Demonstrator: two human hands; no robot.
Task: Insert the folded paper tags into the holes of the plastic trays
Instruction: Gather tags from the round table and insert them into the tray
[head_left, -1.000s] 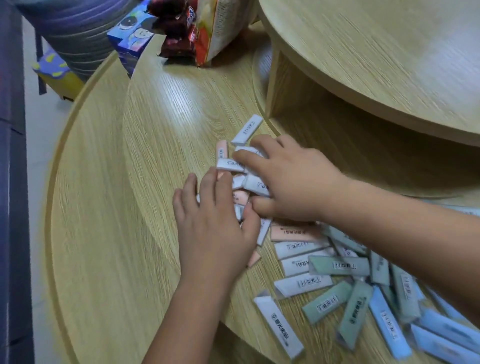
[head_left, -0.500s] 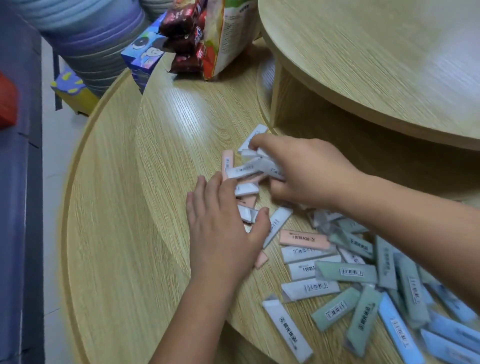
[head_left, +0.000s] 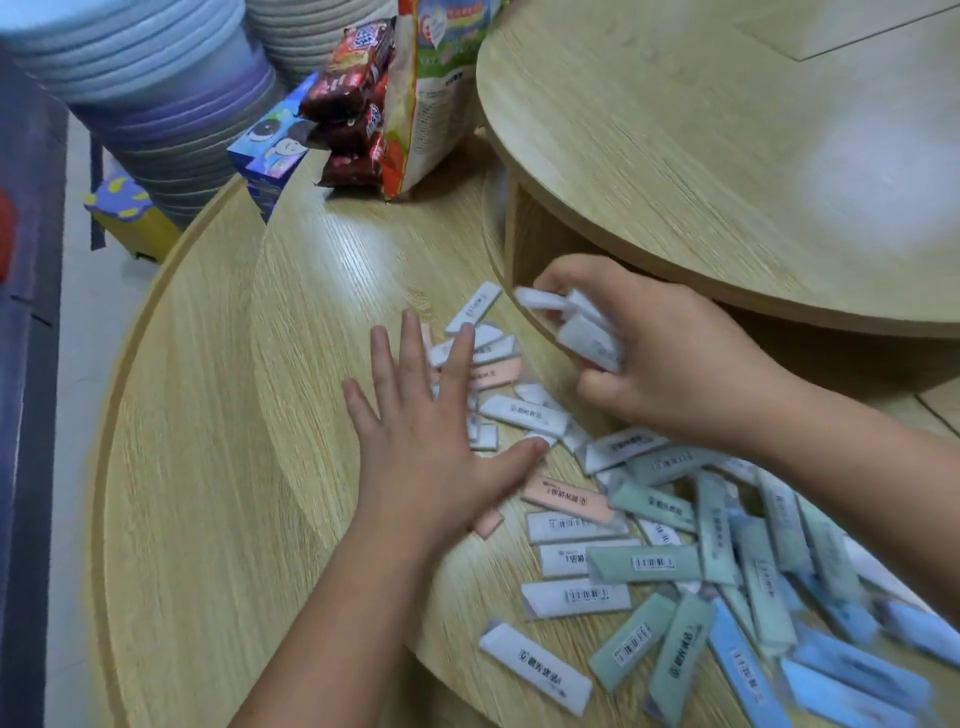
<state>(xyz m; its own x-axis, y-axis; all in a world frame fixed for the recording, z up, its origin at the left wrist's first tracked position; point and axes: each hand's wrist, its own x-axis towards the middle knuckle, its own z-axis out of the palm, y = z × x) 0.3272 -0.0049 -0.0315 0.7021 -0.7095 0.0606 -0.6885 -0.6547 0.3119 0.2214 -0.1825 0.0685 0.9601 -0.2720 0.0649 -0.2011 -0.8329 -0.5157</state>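
Barely started imo: right hand (head_left: 675, 364) clutches some tags (head_left: 589, 340), left hand (head_left: 421, 436) fingers (head_left: 411, 353) spread flat on the pile (head_left: 496, 374), no trays visible.

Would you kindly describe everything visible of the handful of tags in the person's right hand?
The handful of tags is several white, paper-looking folded strips, too blurred to read or count. The right hand grips them, curled round one end, with their free ends poking out toward the picture's left at differing angles. They seem held clear of the wooden table.

Left of tags (head_left: 644, 564), wood (head_left: 208, 415) lies bare; raised tabletop (head_left: 727, 182) overhangs behind.
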